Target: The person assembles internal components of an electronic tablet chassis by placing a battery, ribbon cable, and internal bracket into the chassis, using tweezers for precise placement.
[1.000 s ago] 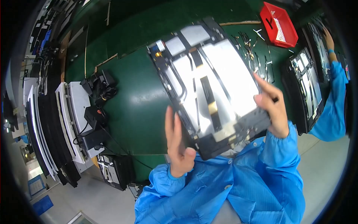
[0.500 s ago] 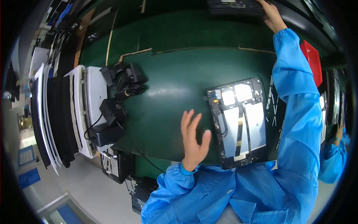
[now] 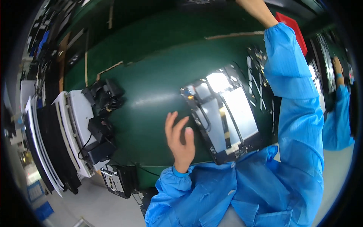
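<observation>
My left hand (image 3: pixel 181 142) hovers over the green tabletop with its fingers apart, holding nothing. Just right of it lies an opened tablet (image 3: pixel 223 113), its back cover off. Shiny battery plates, dark ribbon cables and a black frame show inside it. The tablet's near edge comes close to my blue smock. My right arm reaches far forward, and my right hand (image 3: pixel 257 9) is cut off by the upper edge of the picture. Its fingers are out of sight, so what it touches or holds cannot be seen.
Black power adapters (image 3: pixel 100 132) with cables lie on the left, beside a stack of white and black panels (image 3: pixel 62 140). Thin white strips (image 3: pixel 255 83) are scattered right of the tablet. A red bin (image 3: pixel 293 30) stands at far right. Another person's blue sleeve (image 3: pixel 336 121) shows beyond.
The whole view has turned and shifted. My right hand, earlier seen at a dark flat object at the back, has mostly left the picture. My left hand stays open beside the tablet.
</observation>
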`<action>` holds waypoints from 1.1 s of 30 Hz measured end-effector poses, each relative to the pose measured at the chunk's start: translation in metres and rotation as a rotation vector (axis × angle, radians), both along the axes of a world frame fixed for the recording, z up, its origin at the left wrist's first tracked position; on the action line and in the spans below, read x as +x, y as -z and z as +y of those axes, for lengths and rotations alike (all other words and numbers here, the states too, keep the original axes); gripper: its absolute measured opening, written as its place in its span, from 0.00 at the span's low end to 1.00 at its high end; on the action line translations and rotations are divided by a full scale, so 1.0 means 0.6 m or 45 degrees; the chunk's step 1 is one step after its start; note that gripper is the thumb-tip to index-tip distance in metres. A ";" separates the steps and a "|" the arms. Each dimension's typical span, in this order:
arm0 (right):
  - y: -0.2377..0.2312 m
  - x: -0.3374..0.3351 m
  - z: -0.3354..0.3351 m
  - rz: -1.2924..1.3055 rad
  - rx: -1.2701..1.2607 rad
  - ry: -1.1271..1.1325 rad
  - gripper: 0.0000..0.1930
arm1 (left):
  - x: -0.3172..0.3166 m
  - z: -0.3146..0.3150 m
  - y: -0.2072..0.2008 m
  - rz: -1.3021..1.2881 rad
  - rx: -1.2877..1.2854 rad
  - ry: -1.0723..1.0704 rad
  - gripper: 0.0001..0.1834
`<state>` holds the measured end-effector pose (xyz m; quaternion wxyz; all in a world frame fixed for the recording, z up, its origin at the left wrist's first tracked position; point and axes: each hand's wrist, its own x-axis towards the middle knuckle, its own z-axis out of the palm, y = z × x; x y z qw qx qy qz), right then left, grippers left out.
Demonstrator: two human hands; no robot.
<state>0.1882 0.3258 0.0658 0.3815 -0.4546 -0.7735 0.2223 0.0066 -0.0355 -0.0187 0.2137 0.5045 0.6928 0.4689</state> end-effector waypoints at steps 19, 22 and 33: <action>0.054 0.152 -0.361 -1.098 -0.432 -0.183 0.13 | 0.045 -0.010 0.004 -0.094 0.130 -0.102 0.14; 0.047 0.160 -0.346 -1.052 -0.596 -0.244 0.12 | 0.062 -0.018 -0.003 -0.093 0.168 -0.091 0.14; 0.002 0.159 -0.435 0.409 -0.844 -0.560 0.04 | 0.160 -0.002 -0.111 -1.065 -0.273 0.625 0.13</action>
